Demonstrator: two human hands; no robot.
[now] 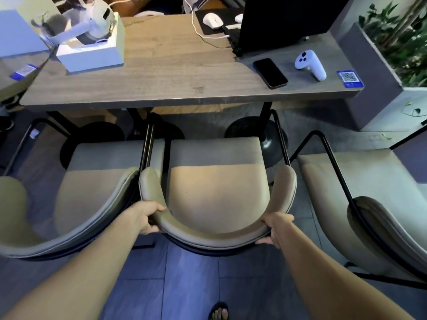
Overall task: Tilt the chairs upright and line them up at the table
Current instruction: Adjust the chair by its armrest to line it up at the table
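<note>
The left hand (149, 219) is gripping the curved backrest of the middle chair (216, 190) near its left end, fingers curling over the padded top edge, while the right hand (276, 229) is clasping the same backrest toward its right end, thumb under the rim and fingers wrapping over it. Both bare forearms are reaching forward and down from the bottom of the view. The middle chair is standing upright, its beige seat facing the table (161, 72) and its front edge lying close to the table's near edge. The left chair (92, 181) is sitting just beside it, their black arm frames almost touching, and it too is standing upright and facing the table. The right chair (369, 204) is standing a little apart on the other side, angled slightly away. On the wooden tabletop a black phone (270, 73) is lying flat near a white controller (310, 64), with a laptop (277, 21) behind them and a white box (92, 47) holding a headset at the left. A planter (379, 88) is standing by the table's right end.
</note>
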